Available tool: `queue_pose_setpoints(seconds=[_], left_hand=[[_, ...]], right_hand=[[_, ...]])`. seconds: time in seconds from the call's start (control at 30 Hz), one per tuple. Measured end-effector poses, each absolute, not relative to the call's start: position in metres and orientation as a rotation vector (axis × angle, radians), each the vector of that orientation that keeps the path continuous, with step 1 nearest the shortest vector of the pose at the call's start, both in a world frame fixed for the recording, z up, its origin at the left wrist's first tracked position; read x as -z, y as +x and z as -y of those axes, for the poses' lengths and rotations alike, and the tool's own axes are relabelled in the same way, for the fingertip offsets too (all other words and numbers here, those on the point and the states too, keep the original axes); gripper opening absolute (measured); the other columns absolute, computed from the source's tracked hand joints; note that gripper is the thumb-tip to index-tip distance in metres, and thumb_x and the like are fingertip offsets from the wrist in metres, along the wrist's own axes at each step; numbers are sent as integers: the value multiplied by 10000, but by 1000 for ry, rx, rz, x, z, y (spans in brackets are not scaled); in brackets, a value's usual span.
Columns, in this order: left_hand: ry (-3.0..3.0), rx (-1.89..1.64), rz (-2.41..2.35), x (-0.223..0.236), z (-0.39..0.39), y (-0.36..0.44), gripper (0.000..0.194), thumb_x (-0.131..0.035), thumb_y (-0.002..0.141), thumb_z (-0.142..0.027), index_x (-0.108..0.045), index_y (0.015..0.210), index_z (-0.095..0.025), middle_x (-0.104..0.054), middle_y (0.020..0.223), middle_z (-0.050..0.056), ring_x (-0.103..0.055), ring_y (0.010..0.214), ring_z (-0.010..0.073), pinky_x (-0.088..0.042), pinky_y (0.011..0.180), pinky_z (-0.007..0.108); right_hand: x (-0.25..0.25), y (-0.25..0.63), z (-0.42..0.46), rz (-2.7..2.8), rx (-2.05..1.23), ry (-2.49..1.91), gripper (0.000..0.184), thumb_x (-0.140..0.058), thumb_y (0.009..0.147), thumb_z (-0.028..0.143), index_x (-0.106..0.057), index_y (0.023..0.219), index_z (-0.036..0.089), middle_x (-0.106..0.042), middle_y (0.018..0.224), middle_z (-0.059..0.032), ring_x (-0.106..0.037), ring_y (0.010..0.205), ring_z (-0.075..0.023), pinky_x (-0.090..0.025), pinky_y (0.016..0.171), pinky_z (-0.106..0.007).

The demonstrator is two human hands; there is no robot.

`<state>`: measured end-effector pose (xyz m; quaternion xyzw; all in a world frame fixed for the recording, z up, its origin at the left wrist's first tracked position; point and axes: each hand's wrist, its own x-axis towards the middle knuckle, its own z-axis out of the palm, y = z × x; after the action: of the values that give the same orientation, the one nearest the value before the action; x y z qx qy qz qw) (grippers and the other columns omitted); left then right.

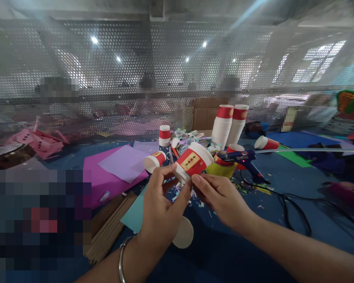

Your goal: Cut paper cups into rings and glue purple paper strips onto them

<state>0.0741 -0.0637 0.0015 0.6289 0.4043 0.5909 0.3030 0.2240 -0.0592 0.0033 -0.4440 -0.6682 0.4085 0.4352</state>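
A paper cup (194,160) held tilted above a blue table (286,188), in front of the person.
The left hand (162,204) was clamped on the cup's lower end, between thumb and fingers; the right hand (224,198) had its thumb and fingertips at the same end, though whether they gripped it could not be told. A pale disc (184,234) lay beneath the hands, a glue gun (249,160) beyond the right hand, and two cup stacks (223,129) farther back. Cardboard strips (110,228) and lilac paper (122,163) lay to the left.
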Motion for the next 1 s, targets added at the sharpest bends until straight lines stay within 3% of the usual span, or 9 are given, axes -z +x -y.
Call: queue_pose_setpoints(seconds=[0.43, 0.67, 1.0], left_hand=[[1841, -1637, -1163, 3, 65, 71, 328, -708, 817, -229, -567, 1110, -275, -625, 1116, 43, -620, 1069, 226, -516, 937, 407], [1214, -1511, -941, -2, 62, 79, 365, -736, 789, -315, -537, 1081, -224, -649, 1093, 51, -650, 958, 183, -548, 836, 327], [1179, -1497, -950, -4, 63, 79, 250, -739, 778, -279, -574, 952, -208, -684, 909, -1, -649, 793, 127, -529, 692, 242]], right_hand=[[-3, 224, 60, 1638, -1036, -1067, 478, -426, 959, 539, -441, 612, 211, -329, 516, 58, -264, 418, -82, -191, 362, -233], [-2, 224, 59, 1632, -1045, -1068, 455, -437, 958, 533, -444, 637, 210, -357, 562, 46, -281, 457, -90, -211, 388, -236], [1, 223, 57, 1669, -1001, -1074, 466, -433, 958, 525, -440, 619, 205, -364, 536, 50, -283, 454, -89, -222, 410, -237]])
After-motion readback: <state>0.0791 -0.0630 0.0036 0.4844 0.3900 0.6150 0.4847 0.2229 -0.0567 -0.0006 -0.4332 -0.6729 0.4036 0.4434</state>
